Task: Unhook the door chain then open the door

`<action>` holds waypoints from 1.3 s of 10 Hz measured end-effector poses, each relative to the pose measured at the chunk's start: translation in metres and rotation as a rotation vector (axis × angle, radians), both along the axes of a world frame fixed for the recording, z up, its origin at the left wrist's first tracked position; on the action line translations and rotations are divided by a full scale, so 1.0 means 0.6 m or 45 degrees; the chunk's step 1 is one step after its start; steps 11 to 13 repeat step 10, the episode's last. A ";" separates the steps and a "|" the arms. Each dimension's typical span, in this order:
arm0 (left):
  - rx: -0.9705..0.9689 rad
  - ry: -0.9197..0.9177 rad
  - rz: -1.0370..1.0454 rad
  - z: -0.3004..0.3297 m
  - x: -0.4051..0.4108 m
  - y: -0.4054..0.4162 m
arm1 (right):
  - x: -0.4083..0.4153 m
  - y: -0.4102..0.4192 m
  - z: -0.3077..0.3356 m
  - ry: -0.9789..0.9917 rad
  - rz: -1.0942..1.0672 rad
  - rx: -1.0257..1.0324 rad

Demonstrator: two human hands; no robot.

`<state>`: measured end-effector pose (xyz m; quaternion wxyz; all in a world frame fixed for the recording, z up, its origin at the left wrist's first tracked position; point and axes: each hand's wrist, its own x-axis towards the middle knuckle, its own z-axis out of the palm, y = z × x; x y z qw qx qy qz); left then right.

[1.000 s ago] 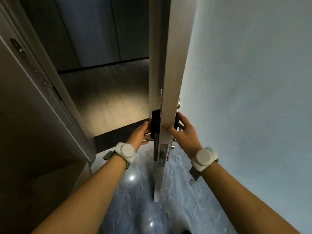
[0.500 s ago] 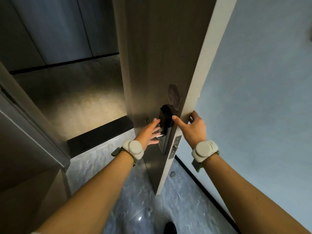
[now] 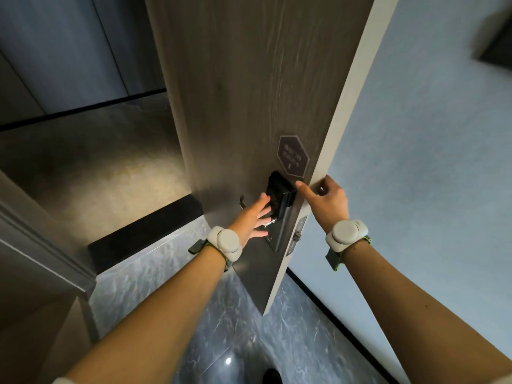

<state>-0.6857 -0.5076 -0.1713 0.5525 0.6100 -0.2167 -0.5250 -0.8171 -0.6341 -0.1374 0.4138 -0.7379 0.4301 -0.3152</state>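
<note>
The wood-grain door (image 3: 249,92) stands open, its outer face turned toward me and its pale edge (image 3: 332,139) to the right. A black lock plate (image 3: 279,206) with a silver lever sits low on that face, under a dark hexagonal sign (image 3: 293,156). My left hand (image 3: 253,214) lies flat over the lever and lock plate, fingers spread. My right hand (image 3: 329,200) holds the door's edge just above the latch plate, thumb on the outer face and fingers curled behind. No door chain is in view.
The door frame (image 3: 41,239) runs along the left. Beyond a black threshold strip (image 3: 144,234) lies a dim corridor floor (image 3: 97,162). A pale wall (image 3: 415,162) is close on the right. Glossy marble floor (image 3: 155,273) is under me.
The door has swung wider, from edge-on to showing its outer face. My left hand went from curled at the lever to flat with spread fingers. My right hand stayed on the door's edge.
</note>
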 end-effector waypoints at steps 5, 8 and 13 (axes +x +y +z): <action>-0.111 0.147 -0.069 -0.008 -0.011 -0.053 | -0.014 -0.058 0.001 0.005 -0.113 -0.051; -0.079 0.146 -0.157 0.007 -0.019 -0.082 | -0.023 -0.085 0.015 0.079 -0.161 0.004; -0.072 0.093 -0.147 -0.001 -0.006 -0.081 | -0.033 -0.081 0.002 0.123 -0.264 0.139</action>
